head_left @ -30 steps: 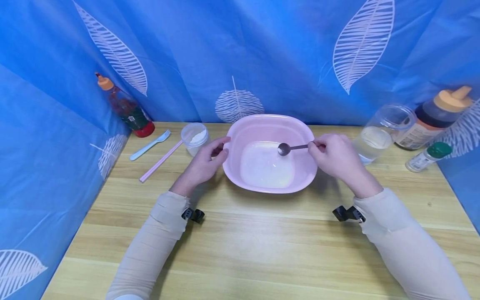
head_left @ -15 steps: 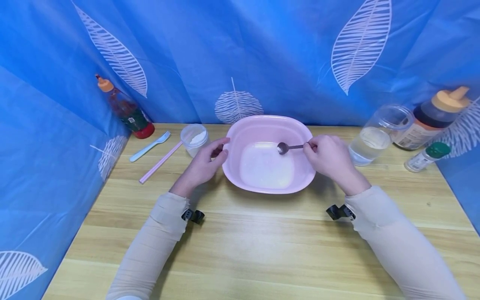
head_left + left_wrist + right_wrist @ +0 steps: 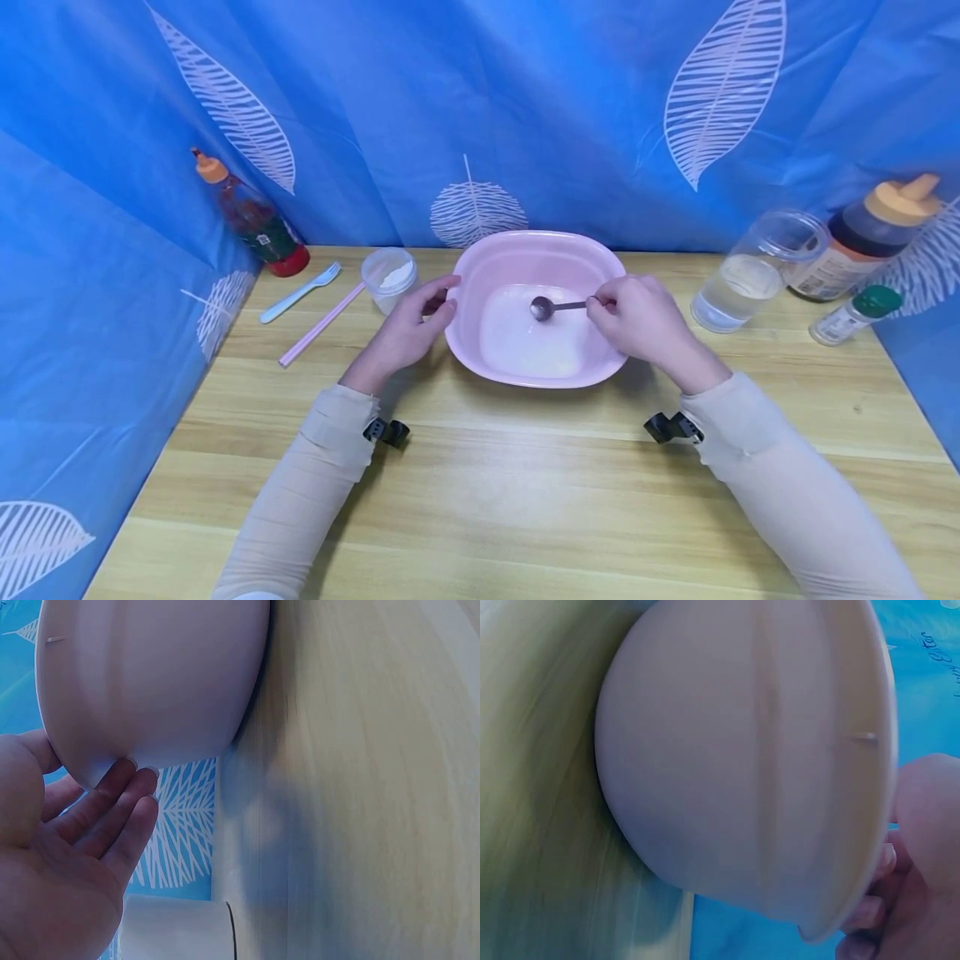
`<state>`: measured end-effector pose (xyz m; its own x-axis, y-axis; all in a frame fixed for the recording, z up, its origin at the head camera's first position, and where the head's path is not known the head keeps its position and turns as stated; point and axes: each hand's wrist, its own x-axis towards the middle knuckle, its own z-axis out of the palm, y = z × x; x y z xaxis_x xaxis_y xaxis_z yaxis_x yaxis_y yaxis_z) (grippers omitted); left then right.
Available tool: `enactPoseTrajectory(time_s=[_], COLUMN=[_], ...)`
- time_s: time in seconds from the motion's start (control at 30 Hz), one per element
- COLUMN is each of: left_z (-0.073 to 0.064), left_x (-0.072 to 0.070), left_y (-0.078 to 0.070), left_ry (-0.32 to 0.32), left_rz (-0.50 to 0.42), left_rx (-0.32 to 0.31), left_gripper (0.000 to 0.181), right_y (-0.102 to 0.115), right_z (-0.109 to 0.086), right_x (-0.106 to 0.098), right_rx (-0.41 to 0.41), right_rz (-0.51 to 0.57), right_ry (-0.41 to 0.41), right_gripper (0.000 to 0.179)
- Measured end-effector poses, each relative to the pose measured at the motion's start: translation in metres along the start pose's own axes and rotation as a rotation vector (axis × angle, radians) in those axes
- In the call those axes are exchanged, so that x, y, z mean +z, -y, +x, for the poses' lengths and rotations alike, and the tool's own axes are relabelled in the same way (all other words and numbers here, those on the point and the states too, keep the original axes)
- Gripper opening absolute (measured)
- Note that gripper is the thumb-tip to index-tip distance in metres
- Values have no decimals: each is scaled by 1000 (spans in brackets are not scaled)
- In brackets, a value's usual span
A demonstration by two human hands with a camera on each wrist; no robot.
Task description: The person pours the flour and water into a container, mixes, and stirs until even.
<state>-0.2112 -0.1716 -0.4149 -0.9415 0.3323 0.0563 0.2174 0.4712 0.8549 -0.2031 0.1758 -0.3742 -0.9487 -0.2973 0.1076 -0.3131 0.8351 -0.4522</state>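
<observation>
A pink basin (image 3: 536, 377) stands on the table, its bottom whitish with small glints. My left hand (image 3: 408, 323) holds its left rim; in the left wrist view the thumb lies at the rim and the fingers (image 3: 112, 806) touch the outer wall. With my right hand (image 3: 637, 315) I pinch the handle end of a small dark measuring spoon (image 3: 543, 309), held over the basin's inside. Whitish traces show in the spoon's bowl. In the right wrist view the basin (image 3: 705, 750) hides the spoon, and curled fingers (image 3: 866, 913) show beyond the rim.
Left of the basin are a tub of white powder (image 3: 390, 292), pink chopsticks (image 3: 322, 325), a light blue fork (image 3: 300, 293) and a red sauce bottle (image 3: 262, 229). At right stand a clear jug of liquid (image 3: 738, 287), a dark sauce bottle (image 3: 855, 250) and a green-capped shaker (image 3: 847, 318).
My right hand has moved left and slightly nearer with the spoon, whose bowl now lies closer to the basin's middle. The left hand stays at the rim.
</observation>
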Motion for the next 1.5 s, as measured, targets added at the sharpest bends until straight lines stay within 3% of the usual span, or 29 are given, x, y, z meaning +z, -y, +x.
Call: enactPoseTrajectory(time_s=[0.33,0.53,0.7,0.8,0.93,1.13,1.5], left_z=[1,0,0,-1,0,1,0], left_x=[0,-1,0,0,1,1,0], left_y=[2,1,2,3,2,1,0], left_ry=[1,11,2,1,-5,-7,-1], left_rz=[-1,-2,-5,-7,-7,-19,-19], left_rx=[2,-7,0,8,18,17,-8], left_gripper=[49,50,49,49,49,50,50], right_y=[-11,-5,3,7,9,7,13], right_z=[-5,1,4,2,-4,1,29], right_x=[-8,4,13,12,6,2,13], right_rx=[-50,-77,-170,-229,-242,-164,-187], right_rz=[-97,-76,-31,-2,17,-32,-146], right_ry=[-143,-94,-34,14,73,31,6], right_gripper=[33,29,25,23,18,21,29])
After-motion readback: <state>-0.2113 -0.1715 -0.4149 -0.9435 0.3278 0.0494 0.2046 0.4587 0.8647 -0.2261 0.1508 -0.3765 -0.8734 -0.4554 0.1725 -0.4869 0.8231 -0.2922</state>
